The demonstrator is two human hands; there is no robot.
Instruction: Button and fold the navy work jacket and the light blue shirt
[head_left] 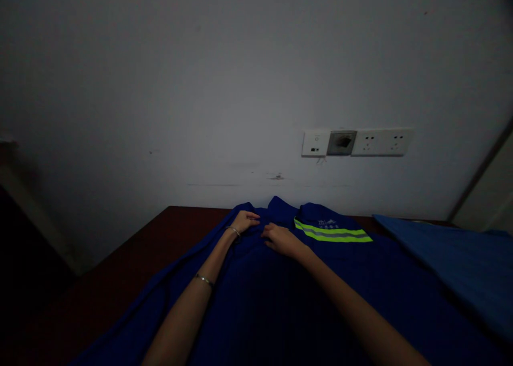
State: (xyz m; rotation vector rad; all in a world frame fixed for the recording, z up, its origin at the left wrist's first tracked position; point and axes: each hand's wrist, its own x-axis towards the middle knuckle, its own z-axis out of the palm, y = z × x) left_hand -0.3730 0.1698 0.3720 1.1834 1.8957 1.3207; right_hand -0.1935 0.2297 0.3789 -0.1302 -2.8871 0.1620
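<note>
A dark blue work jacket [280,296] lies spread over a dark brown table [132,270], its collar toward the wall. A yellow-green reflective stripe [332,232] crosses its right chest. My left hand [245,220], with a thin bracelet at the wrist, rests on the cloth near the collar, fingers curled on the fabric. My right hand [278,236] lies close beside it with its fingers bent down onto the jacket front. Whether either hand pinches the cloth is hard to see in the dim light.
A lighter blue garment [452,259] lies at the right. A grey-white wall [200,88] stands right behind the table, with a row of sockets [356,142]. The table's left edge drops into dark floor.
</note>
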